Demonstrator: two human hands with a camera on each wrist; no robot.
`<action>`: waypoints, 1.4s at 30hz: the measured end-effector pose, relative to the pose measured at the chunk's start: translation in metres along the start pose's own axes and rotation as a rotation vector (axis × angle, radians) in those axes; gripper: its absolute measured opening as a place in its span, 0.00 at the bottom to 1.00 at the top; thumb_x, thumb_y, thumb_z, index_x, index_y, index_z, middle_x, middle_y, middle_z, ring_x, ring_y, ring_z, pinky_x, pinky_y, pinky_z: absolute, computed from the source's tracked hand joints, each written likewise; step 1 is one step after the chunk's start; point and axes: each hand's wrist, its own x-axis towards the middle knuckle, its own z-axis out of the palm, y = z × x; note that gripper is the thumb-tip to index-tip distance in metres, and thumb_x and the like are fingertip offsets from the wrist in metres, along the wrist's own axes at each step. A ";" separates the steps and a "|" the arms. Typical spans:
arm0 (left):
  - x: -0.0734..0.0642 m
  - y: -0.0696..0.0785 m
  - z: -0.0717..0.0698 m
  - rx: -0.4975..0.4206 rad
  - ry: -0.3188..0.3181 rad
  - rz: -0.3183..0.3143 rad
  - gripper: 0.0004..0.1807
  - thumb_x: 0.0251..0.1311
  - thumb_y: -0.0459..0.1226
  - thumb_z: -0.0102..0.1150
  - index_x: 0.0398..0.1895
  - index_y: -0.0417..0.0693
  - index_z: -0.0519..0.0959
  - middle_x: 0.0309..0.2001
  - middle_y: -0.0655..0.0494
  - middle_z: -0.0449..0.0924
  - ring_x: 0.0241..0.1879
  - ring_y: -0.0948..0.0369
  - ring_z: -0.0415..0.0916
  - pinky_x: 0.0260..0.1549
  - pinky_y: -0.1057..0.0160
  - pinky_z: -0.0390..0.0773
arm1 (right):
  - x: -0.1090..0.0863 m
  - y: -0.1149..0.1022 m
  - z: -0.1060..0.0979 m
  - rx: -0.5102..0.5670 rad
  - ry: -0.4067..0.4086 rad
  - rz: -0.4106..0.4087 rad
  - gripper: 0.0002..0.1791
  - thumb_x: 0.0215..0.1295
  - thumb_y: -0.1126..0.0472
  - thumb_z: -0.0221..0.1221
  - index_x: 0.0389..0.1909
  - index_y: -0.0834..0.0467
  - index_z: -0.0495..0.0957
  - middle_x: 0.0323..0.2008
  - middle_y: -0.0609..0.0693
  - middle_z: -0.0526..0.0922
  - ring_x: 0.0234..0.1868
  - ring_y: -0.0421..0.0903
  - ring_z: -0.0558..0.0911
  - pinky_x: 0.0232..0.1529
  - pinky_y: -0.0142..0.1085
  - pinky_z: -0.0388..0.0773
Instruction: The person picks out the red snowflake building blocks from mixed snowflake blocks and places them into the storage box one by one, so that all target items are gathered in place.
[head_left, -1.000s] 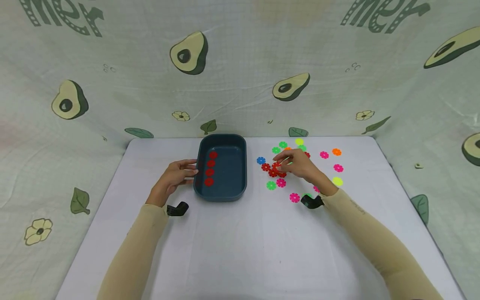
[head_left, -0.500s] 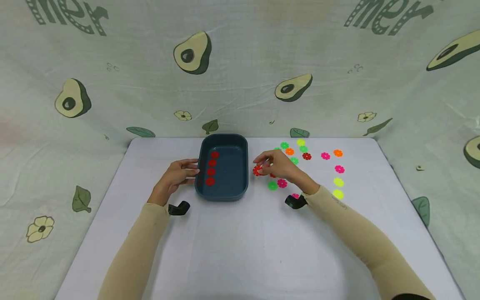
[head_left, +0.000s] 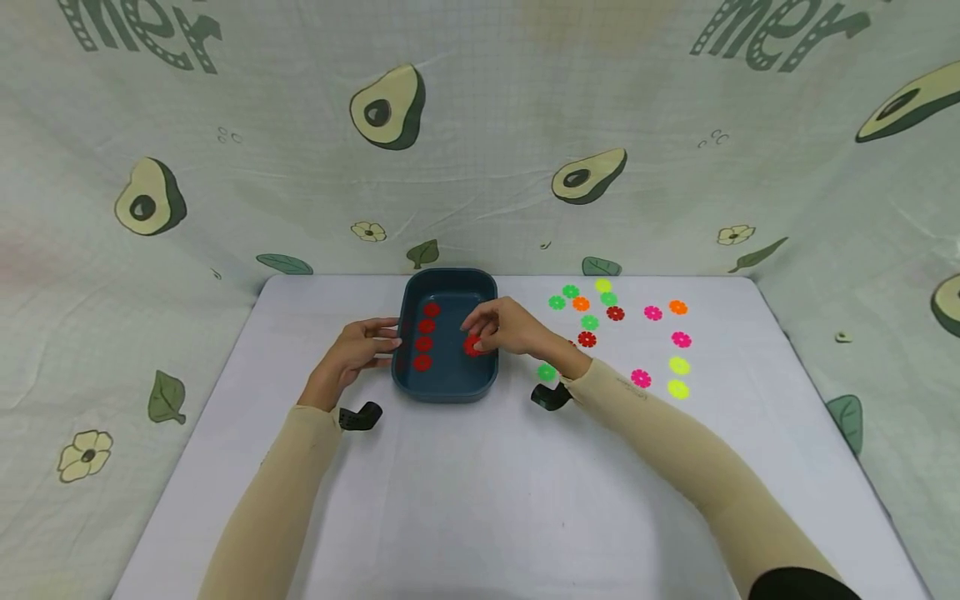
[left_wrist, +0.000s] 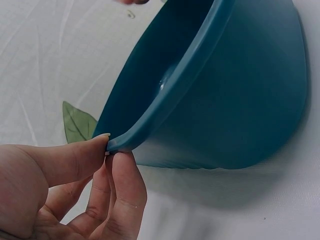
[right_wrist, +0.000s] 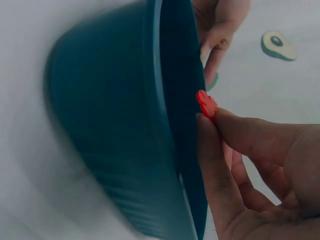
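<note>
A dark blue-green plastic bin (head_left: 450,387) stands at the back of the white table, left of centre. Four would be several: several red notched discs (head_left: 424,343) lie in a column along the left of its floor. My left hand (head_left: 358,350) pinches the bin's left rim between thumb and fingers, as the left wrist view shows. Over the bin's right side, my right hand (head_left: 510,327) pinches a red notched disc (right_wrist: 206,104) between thumb and forefinger. That disc is above the rim in the right wrist view.
Right of the bin lie scattered notched discs: green (head_left: 557,302), orange (head_left: 581,304), dark red (head_left: 615,313), pink (head_left: 653,313) and yellow (head_left: 678,366). My right forearm hides part of this group. A printed cloth (head_left: 480,167) hangs behind the table.
My right hand has moved left from the scattered discs to over the bin, carrying a red disc. My left hand has stayed on the bin's left rim.
</note>
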 end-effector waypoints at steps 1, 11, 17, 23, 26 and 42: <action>0.000 0.000 0.000 0.000 0.000 0.000 0.33 0.75 0.30 0.61 0.80 0.44 0.67 0.71 0.38 0.70 0.46 0.62 0.81 0.52 0.62 0.85 | 0.003 -0.001 0.002 0.002 -0.012 -0.002 0.17 0.63 0.78 0.66 0.53 0.70 0.84 0.45 0.61 0.87 0.39 0.48 0.84 0.40 0.32 0.83; 0.000 -0.001 -0.001 0.001 -0.001 0.003 0.32 0.75 0.30 0.61 0.80 0.44 0.67 0.71 0.38 0.70 0.48 0.61 0.81 0.55 0.59 0.84 | 0.033 -0.014 0.018 0.031 -0.154 0.019 0.16 0.63 0.80 0.64 0.52 0.72 0.84 0.40 0.59 0.85 0.33 0.45 0.85 0.41 0.36 0.88; 0.000 0.000 -0.001 0.000 -0.004 0.002 0.32 0.75 0.30 0.61 0.80 0.44 0.67 0.71 0.38 0.69 0.51 0.59 0.81 0.52 0.62 0.85 | 0.046 -0.020 0.026 -0.044 -0.236 0.026 0.15 0.64 0.79 0.66 0.52 0.71 0.85 0.41 0.59 0.87 0.34 0.45 0.87 0.42 0.35 0.87; -0.003 0.002 -0.001 0.007 -0.008 0.004 0.32 0.75 0.30 0.60 0.80 0.43 0.67 0.72 0.37 0.69 0.54 0.55 0.80 0.48 0.66 0.85 | 0.060 -0.020 0.034 -0.084 -0.287 0.041 0.14 0.64 0.78 0.66 0.50 0.69 0.86 0.38 0.57 0.87 0.34 0.43 0.86 0.41 0.34 0.87; -0.002 0.001 -0.002 0.009 -0.012 0.008 0.32 0.75 0.30 0.60 0.80 0.43 0.67 0.72 0.37 0.69 0.53 0.55 0.81 0.49 0.64 0.85 | 0.066 -0.021 0.038 -0.070 -0.313 0.065 0.15 0.63 0.80 0.66 0.50 0.70 0.86 0.37 0.57 0.87 0.32 0.43 0.86 0.41 0.34 0.88; 0.000 -0.001 -0.002 -0.002 -0.016 0.014 0.31 0.75 0.29 0.59 0.80 0.43 0.67 0.71 0.37 0.69 0.52 0.56 0.81 0.46 0.66 0.85 | 0.085 -0.023 0.056 -0.112 -0.431 0.144 0.15 0.63 0.80 0.67 0.50 0.70 0.85 0.36 0.56 0.84 0.33 0.44 0.84 0.42 0.34 0.88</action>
